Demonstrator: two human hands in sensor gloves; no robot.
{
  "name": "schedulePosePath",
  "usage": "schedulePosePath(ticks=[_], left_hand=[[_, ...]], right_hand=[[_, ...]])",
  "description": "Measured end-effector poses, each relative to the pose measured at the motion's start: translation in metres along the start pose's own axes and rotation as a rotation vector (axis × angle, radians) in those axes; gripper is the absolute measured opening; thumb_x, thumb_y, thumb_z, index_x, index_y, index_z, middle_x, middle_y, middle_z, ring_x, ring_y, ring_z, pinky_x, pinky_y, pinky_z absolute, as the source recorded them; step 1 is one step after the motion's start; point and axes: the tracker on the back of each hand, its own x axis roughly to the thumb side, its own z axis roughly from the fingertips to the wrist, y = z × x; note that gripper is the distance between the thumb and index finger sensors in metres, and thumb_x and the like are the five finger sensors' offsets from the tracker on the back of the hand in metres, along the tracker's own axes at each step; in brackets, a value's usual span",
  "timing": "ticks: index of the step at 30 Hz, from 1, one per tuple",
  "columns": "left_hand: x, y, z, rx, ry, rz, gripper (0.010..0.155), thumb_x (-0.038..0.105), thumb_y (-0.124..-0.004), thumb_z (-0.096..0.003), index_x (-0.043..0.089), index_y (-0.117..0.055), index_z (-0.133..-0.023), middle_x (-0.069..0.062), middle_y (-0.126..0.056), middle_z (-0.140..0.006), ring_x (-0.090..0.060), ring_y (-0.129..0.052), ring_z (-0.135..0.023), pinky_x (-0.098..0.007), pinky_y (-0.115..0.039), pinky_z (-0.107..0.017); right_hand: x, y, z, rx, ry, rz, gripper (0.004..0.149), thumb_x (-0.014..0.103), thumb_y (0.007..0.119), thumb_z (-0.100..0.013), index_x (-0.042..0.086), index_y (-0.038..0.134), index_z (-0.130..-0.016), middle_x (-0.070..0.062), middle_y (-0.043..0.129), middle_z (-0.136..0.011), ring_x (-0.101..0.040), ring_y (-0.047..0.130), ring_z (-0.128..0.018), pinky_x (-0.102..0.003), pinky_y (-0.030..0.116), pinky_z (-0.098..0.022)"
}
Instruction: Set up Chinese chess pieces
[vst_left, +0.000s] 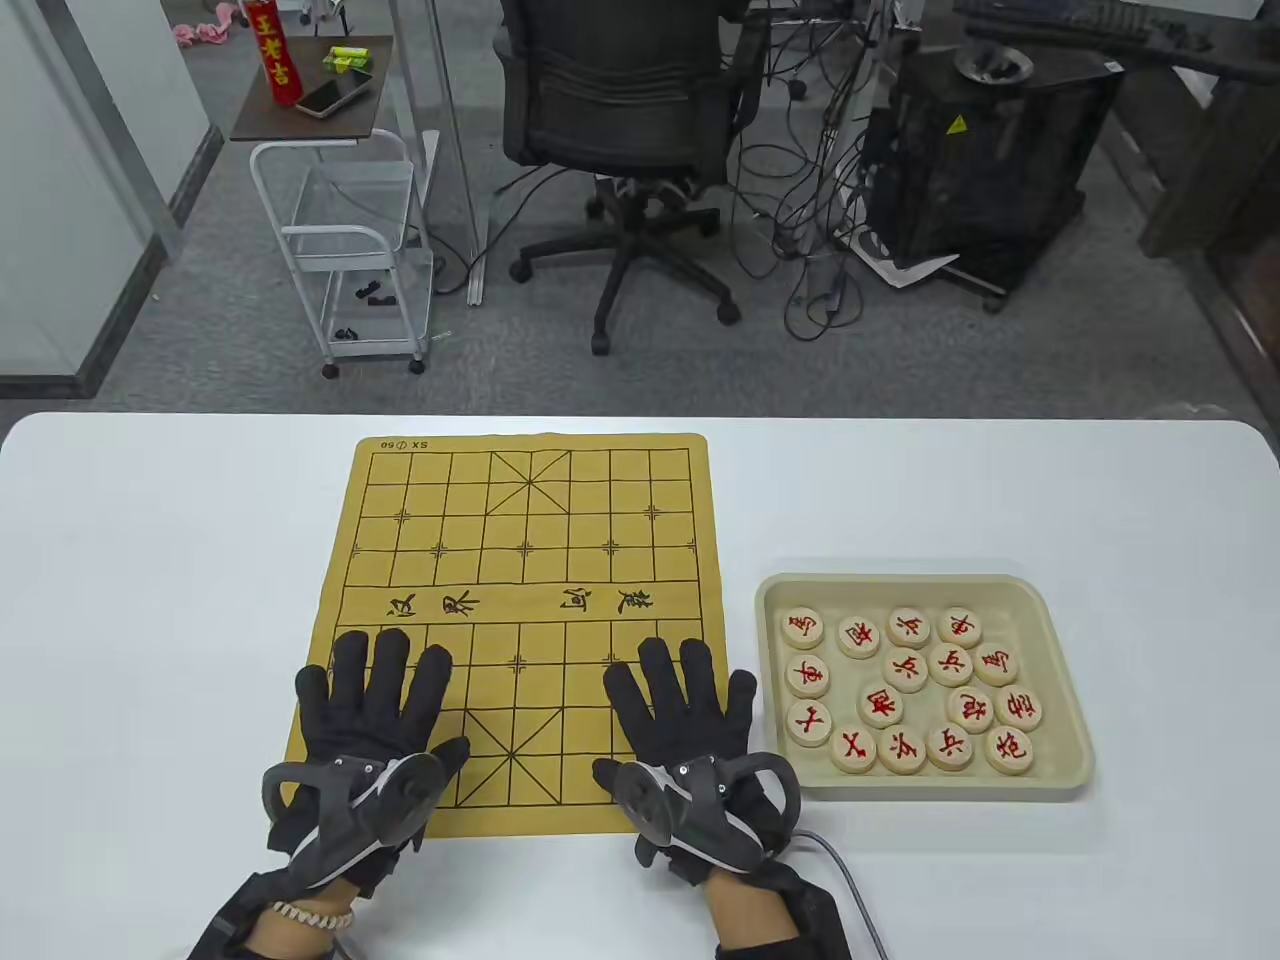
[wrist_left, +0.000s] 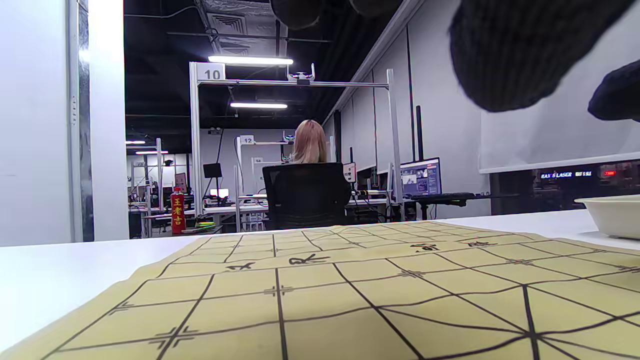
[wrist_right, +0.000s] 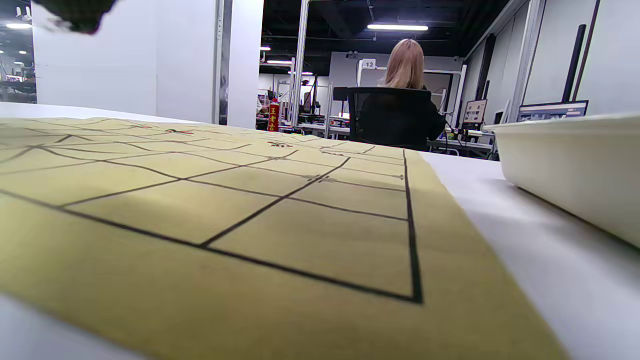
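Nothing placed yet: the board (vst_left: 520, 620) lies flat on the desk (vst_left: 150, 600) with no pieces on it. All the chess pieces (vst_left: 905, 690) I can see, red-lettered wooden discs, sit in the beige tray (vst_left: 1060, 690) just beside the board's right edge. So setup hasn't started, by my read; every piece is left to move.

My left hand (vst_left: 385, 720) rests palm-down, fingers spread, on the board's near left corner, holding nothing. My right hand (vst_left: 690, 730) does the same at the near right, spread flat and empty, near the tray.

Writing: the board's far edge reads "SX" and "60", upside down from my side. River characters are printed across the middle. The pieces carry red characters, too small to read reliably. A red can (vst_left: 272, 55) on the side table shows Chinese lettering.
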Motion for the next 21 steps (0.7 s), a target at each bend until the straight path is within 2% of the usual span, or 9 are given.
schedulePosePath(ticks=[21], left_hand=[[0.0041,-0.0009,0.0005,-0.004,-0.009,-0.008,0.093,0.062,-0.077,-0.0393,0.035,-0.024,-0.111,-0.015,-0.026,-0.124,-0.054,-0.025,-0.114,-0.076,-0.027,-0.075]], right_hand=[[0.0011,0.0034,0.0011,0.015,-0.006,0.009,0.09,0.069,0.071,-0.047,0.037,0.024,-0.117,-0.005,0.019,-0.126,-0.047,0.025,-0.118,-0.078,0.032,-0.076]])
